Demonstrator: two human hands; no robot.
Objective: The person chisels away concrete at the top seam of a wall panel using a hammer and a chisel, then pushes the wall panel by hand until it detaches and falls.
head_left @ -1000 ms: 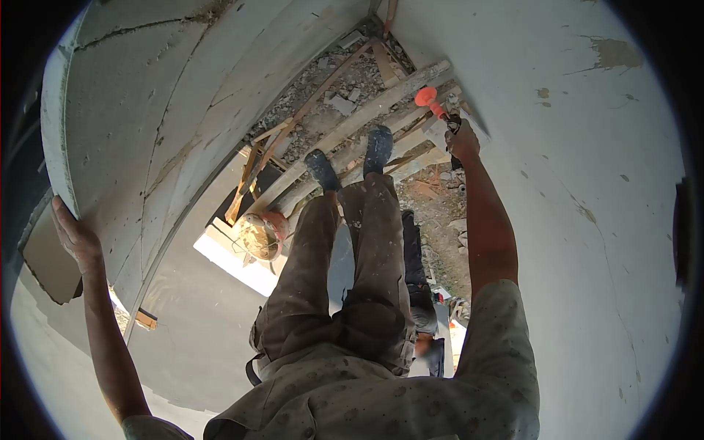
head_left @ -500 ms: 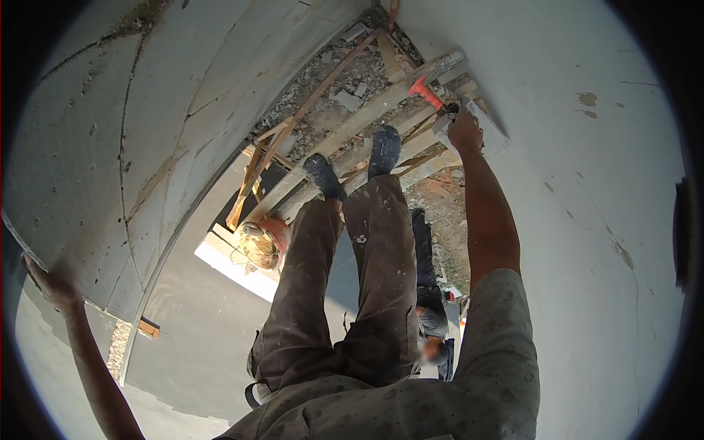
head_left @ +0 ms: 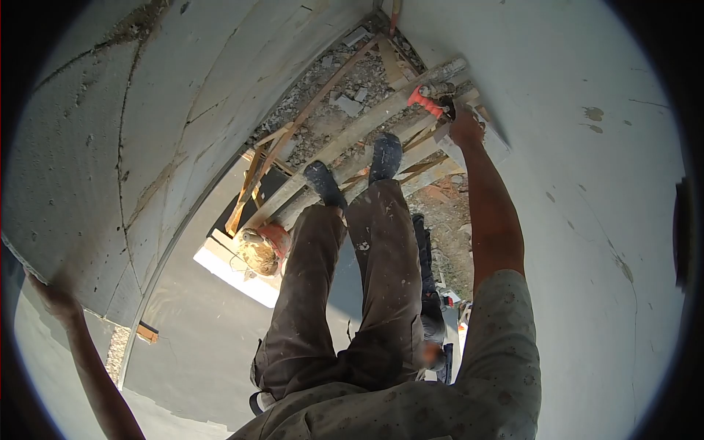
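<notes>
My right hand (head_left: 466,132) is closed round tools at the upper right, among them one with a red ribbed grip (head_left: 429,101) and a pale flat plate (head_left: 495,144) beside the fingers. At the far left, my left hand (head_left: 59,301) rests against the lower edge of the cracked grey wall panel (head_left: 81,183), its fingers partly apart and blurred. Both my feet in dark shoes (head_left: 386,155) stand on wooden planks (head_left: 352,132).
Rubble (head_left: 323,110) lies beneath the planks. A bucket (head_left: 262,249) with yellowish contents sits left of my legs. Another person (head_left: 433,315) in dark clothes is below on the right. A smooth pale wall (head_left: 579,205) rises at the right.
My left hand has moved down and left along the panel's edge. The red-gripped tool has turned in my right hand, and a grey end now shows above it.
</notes>
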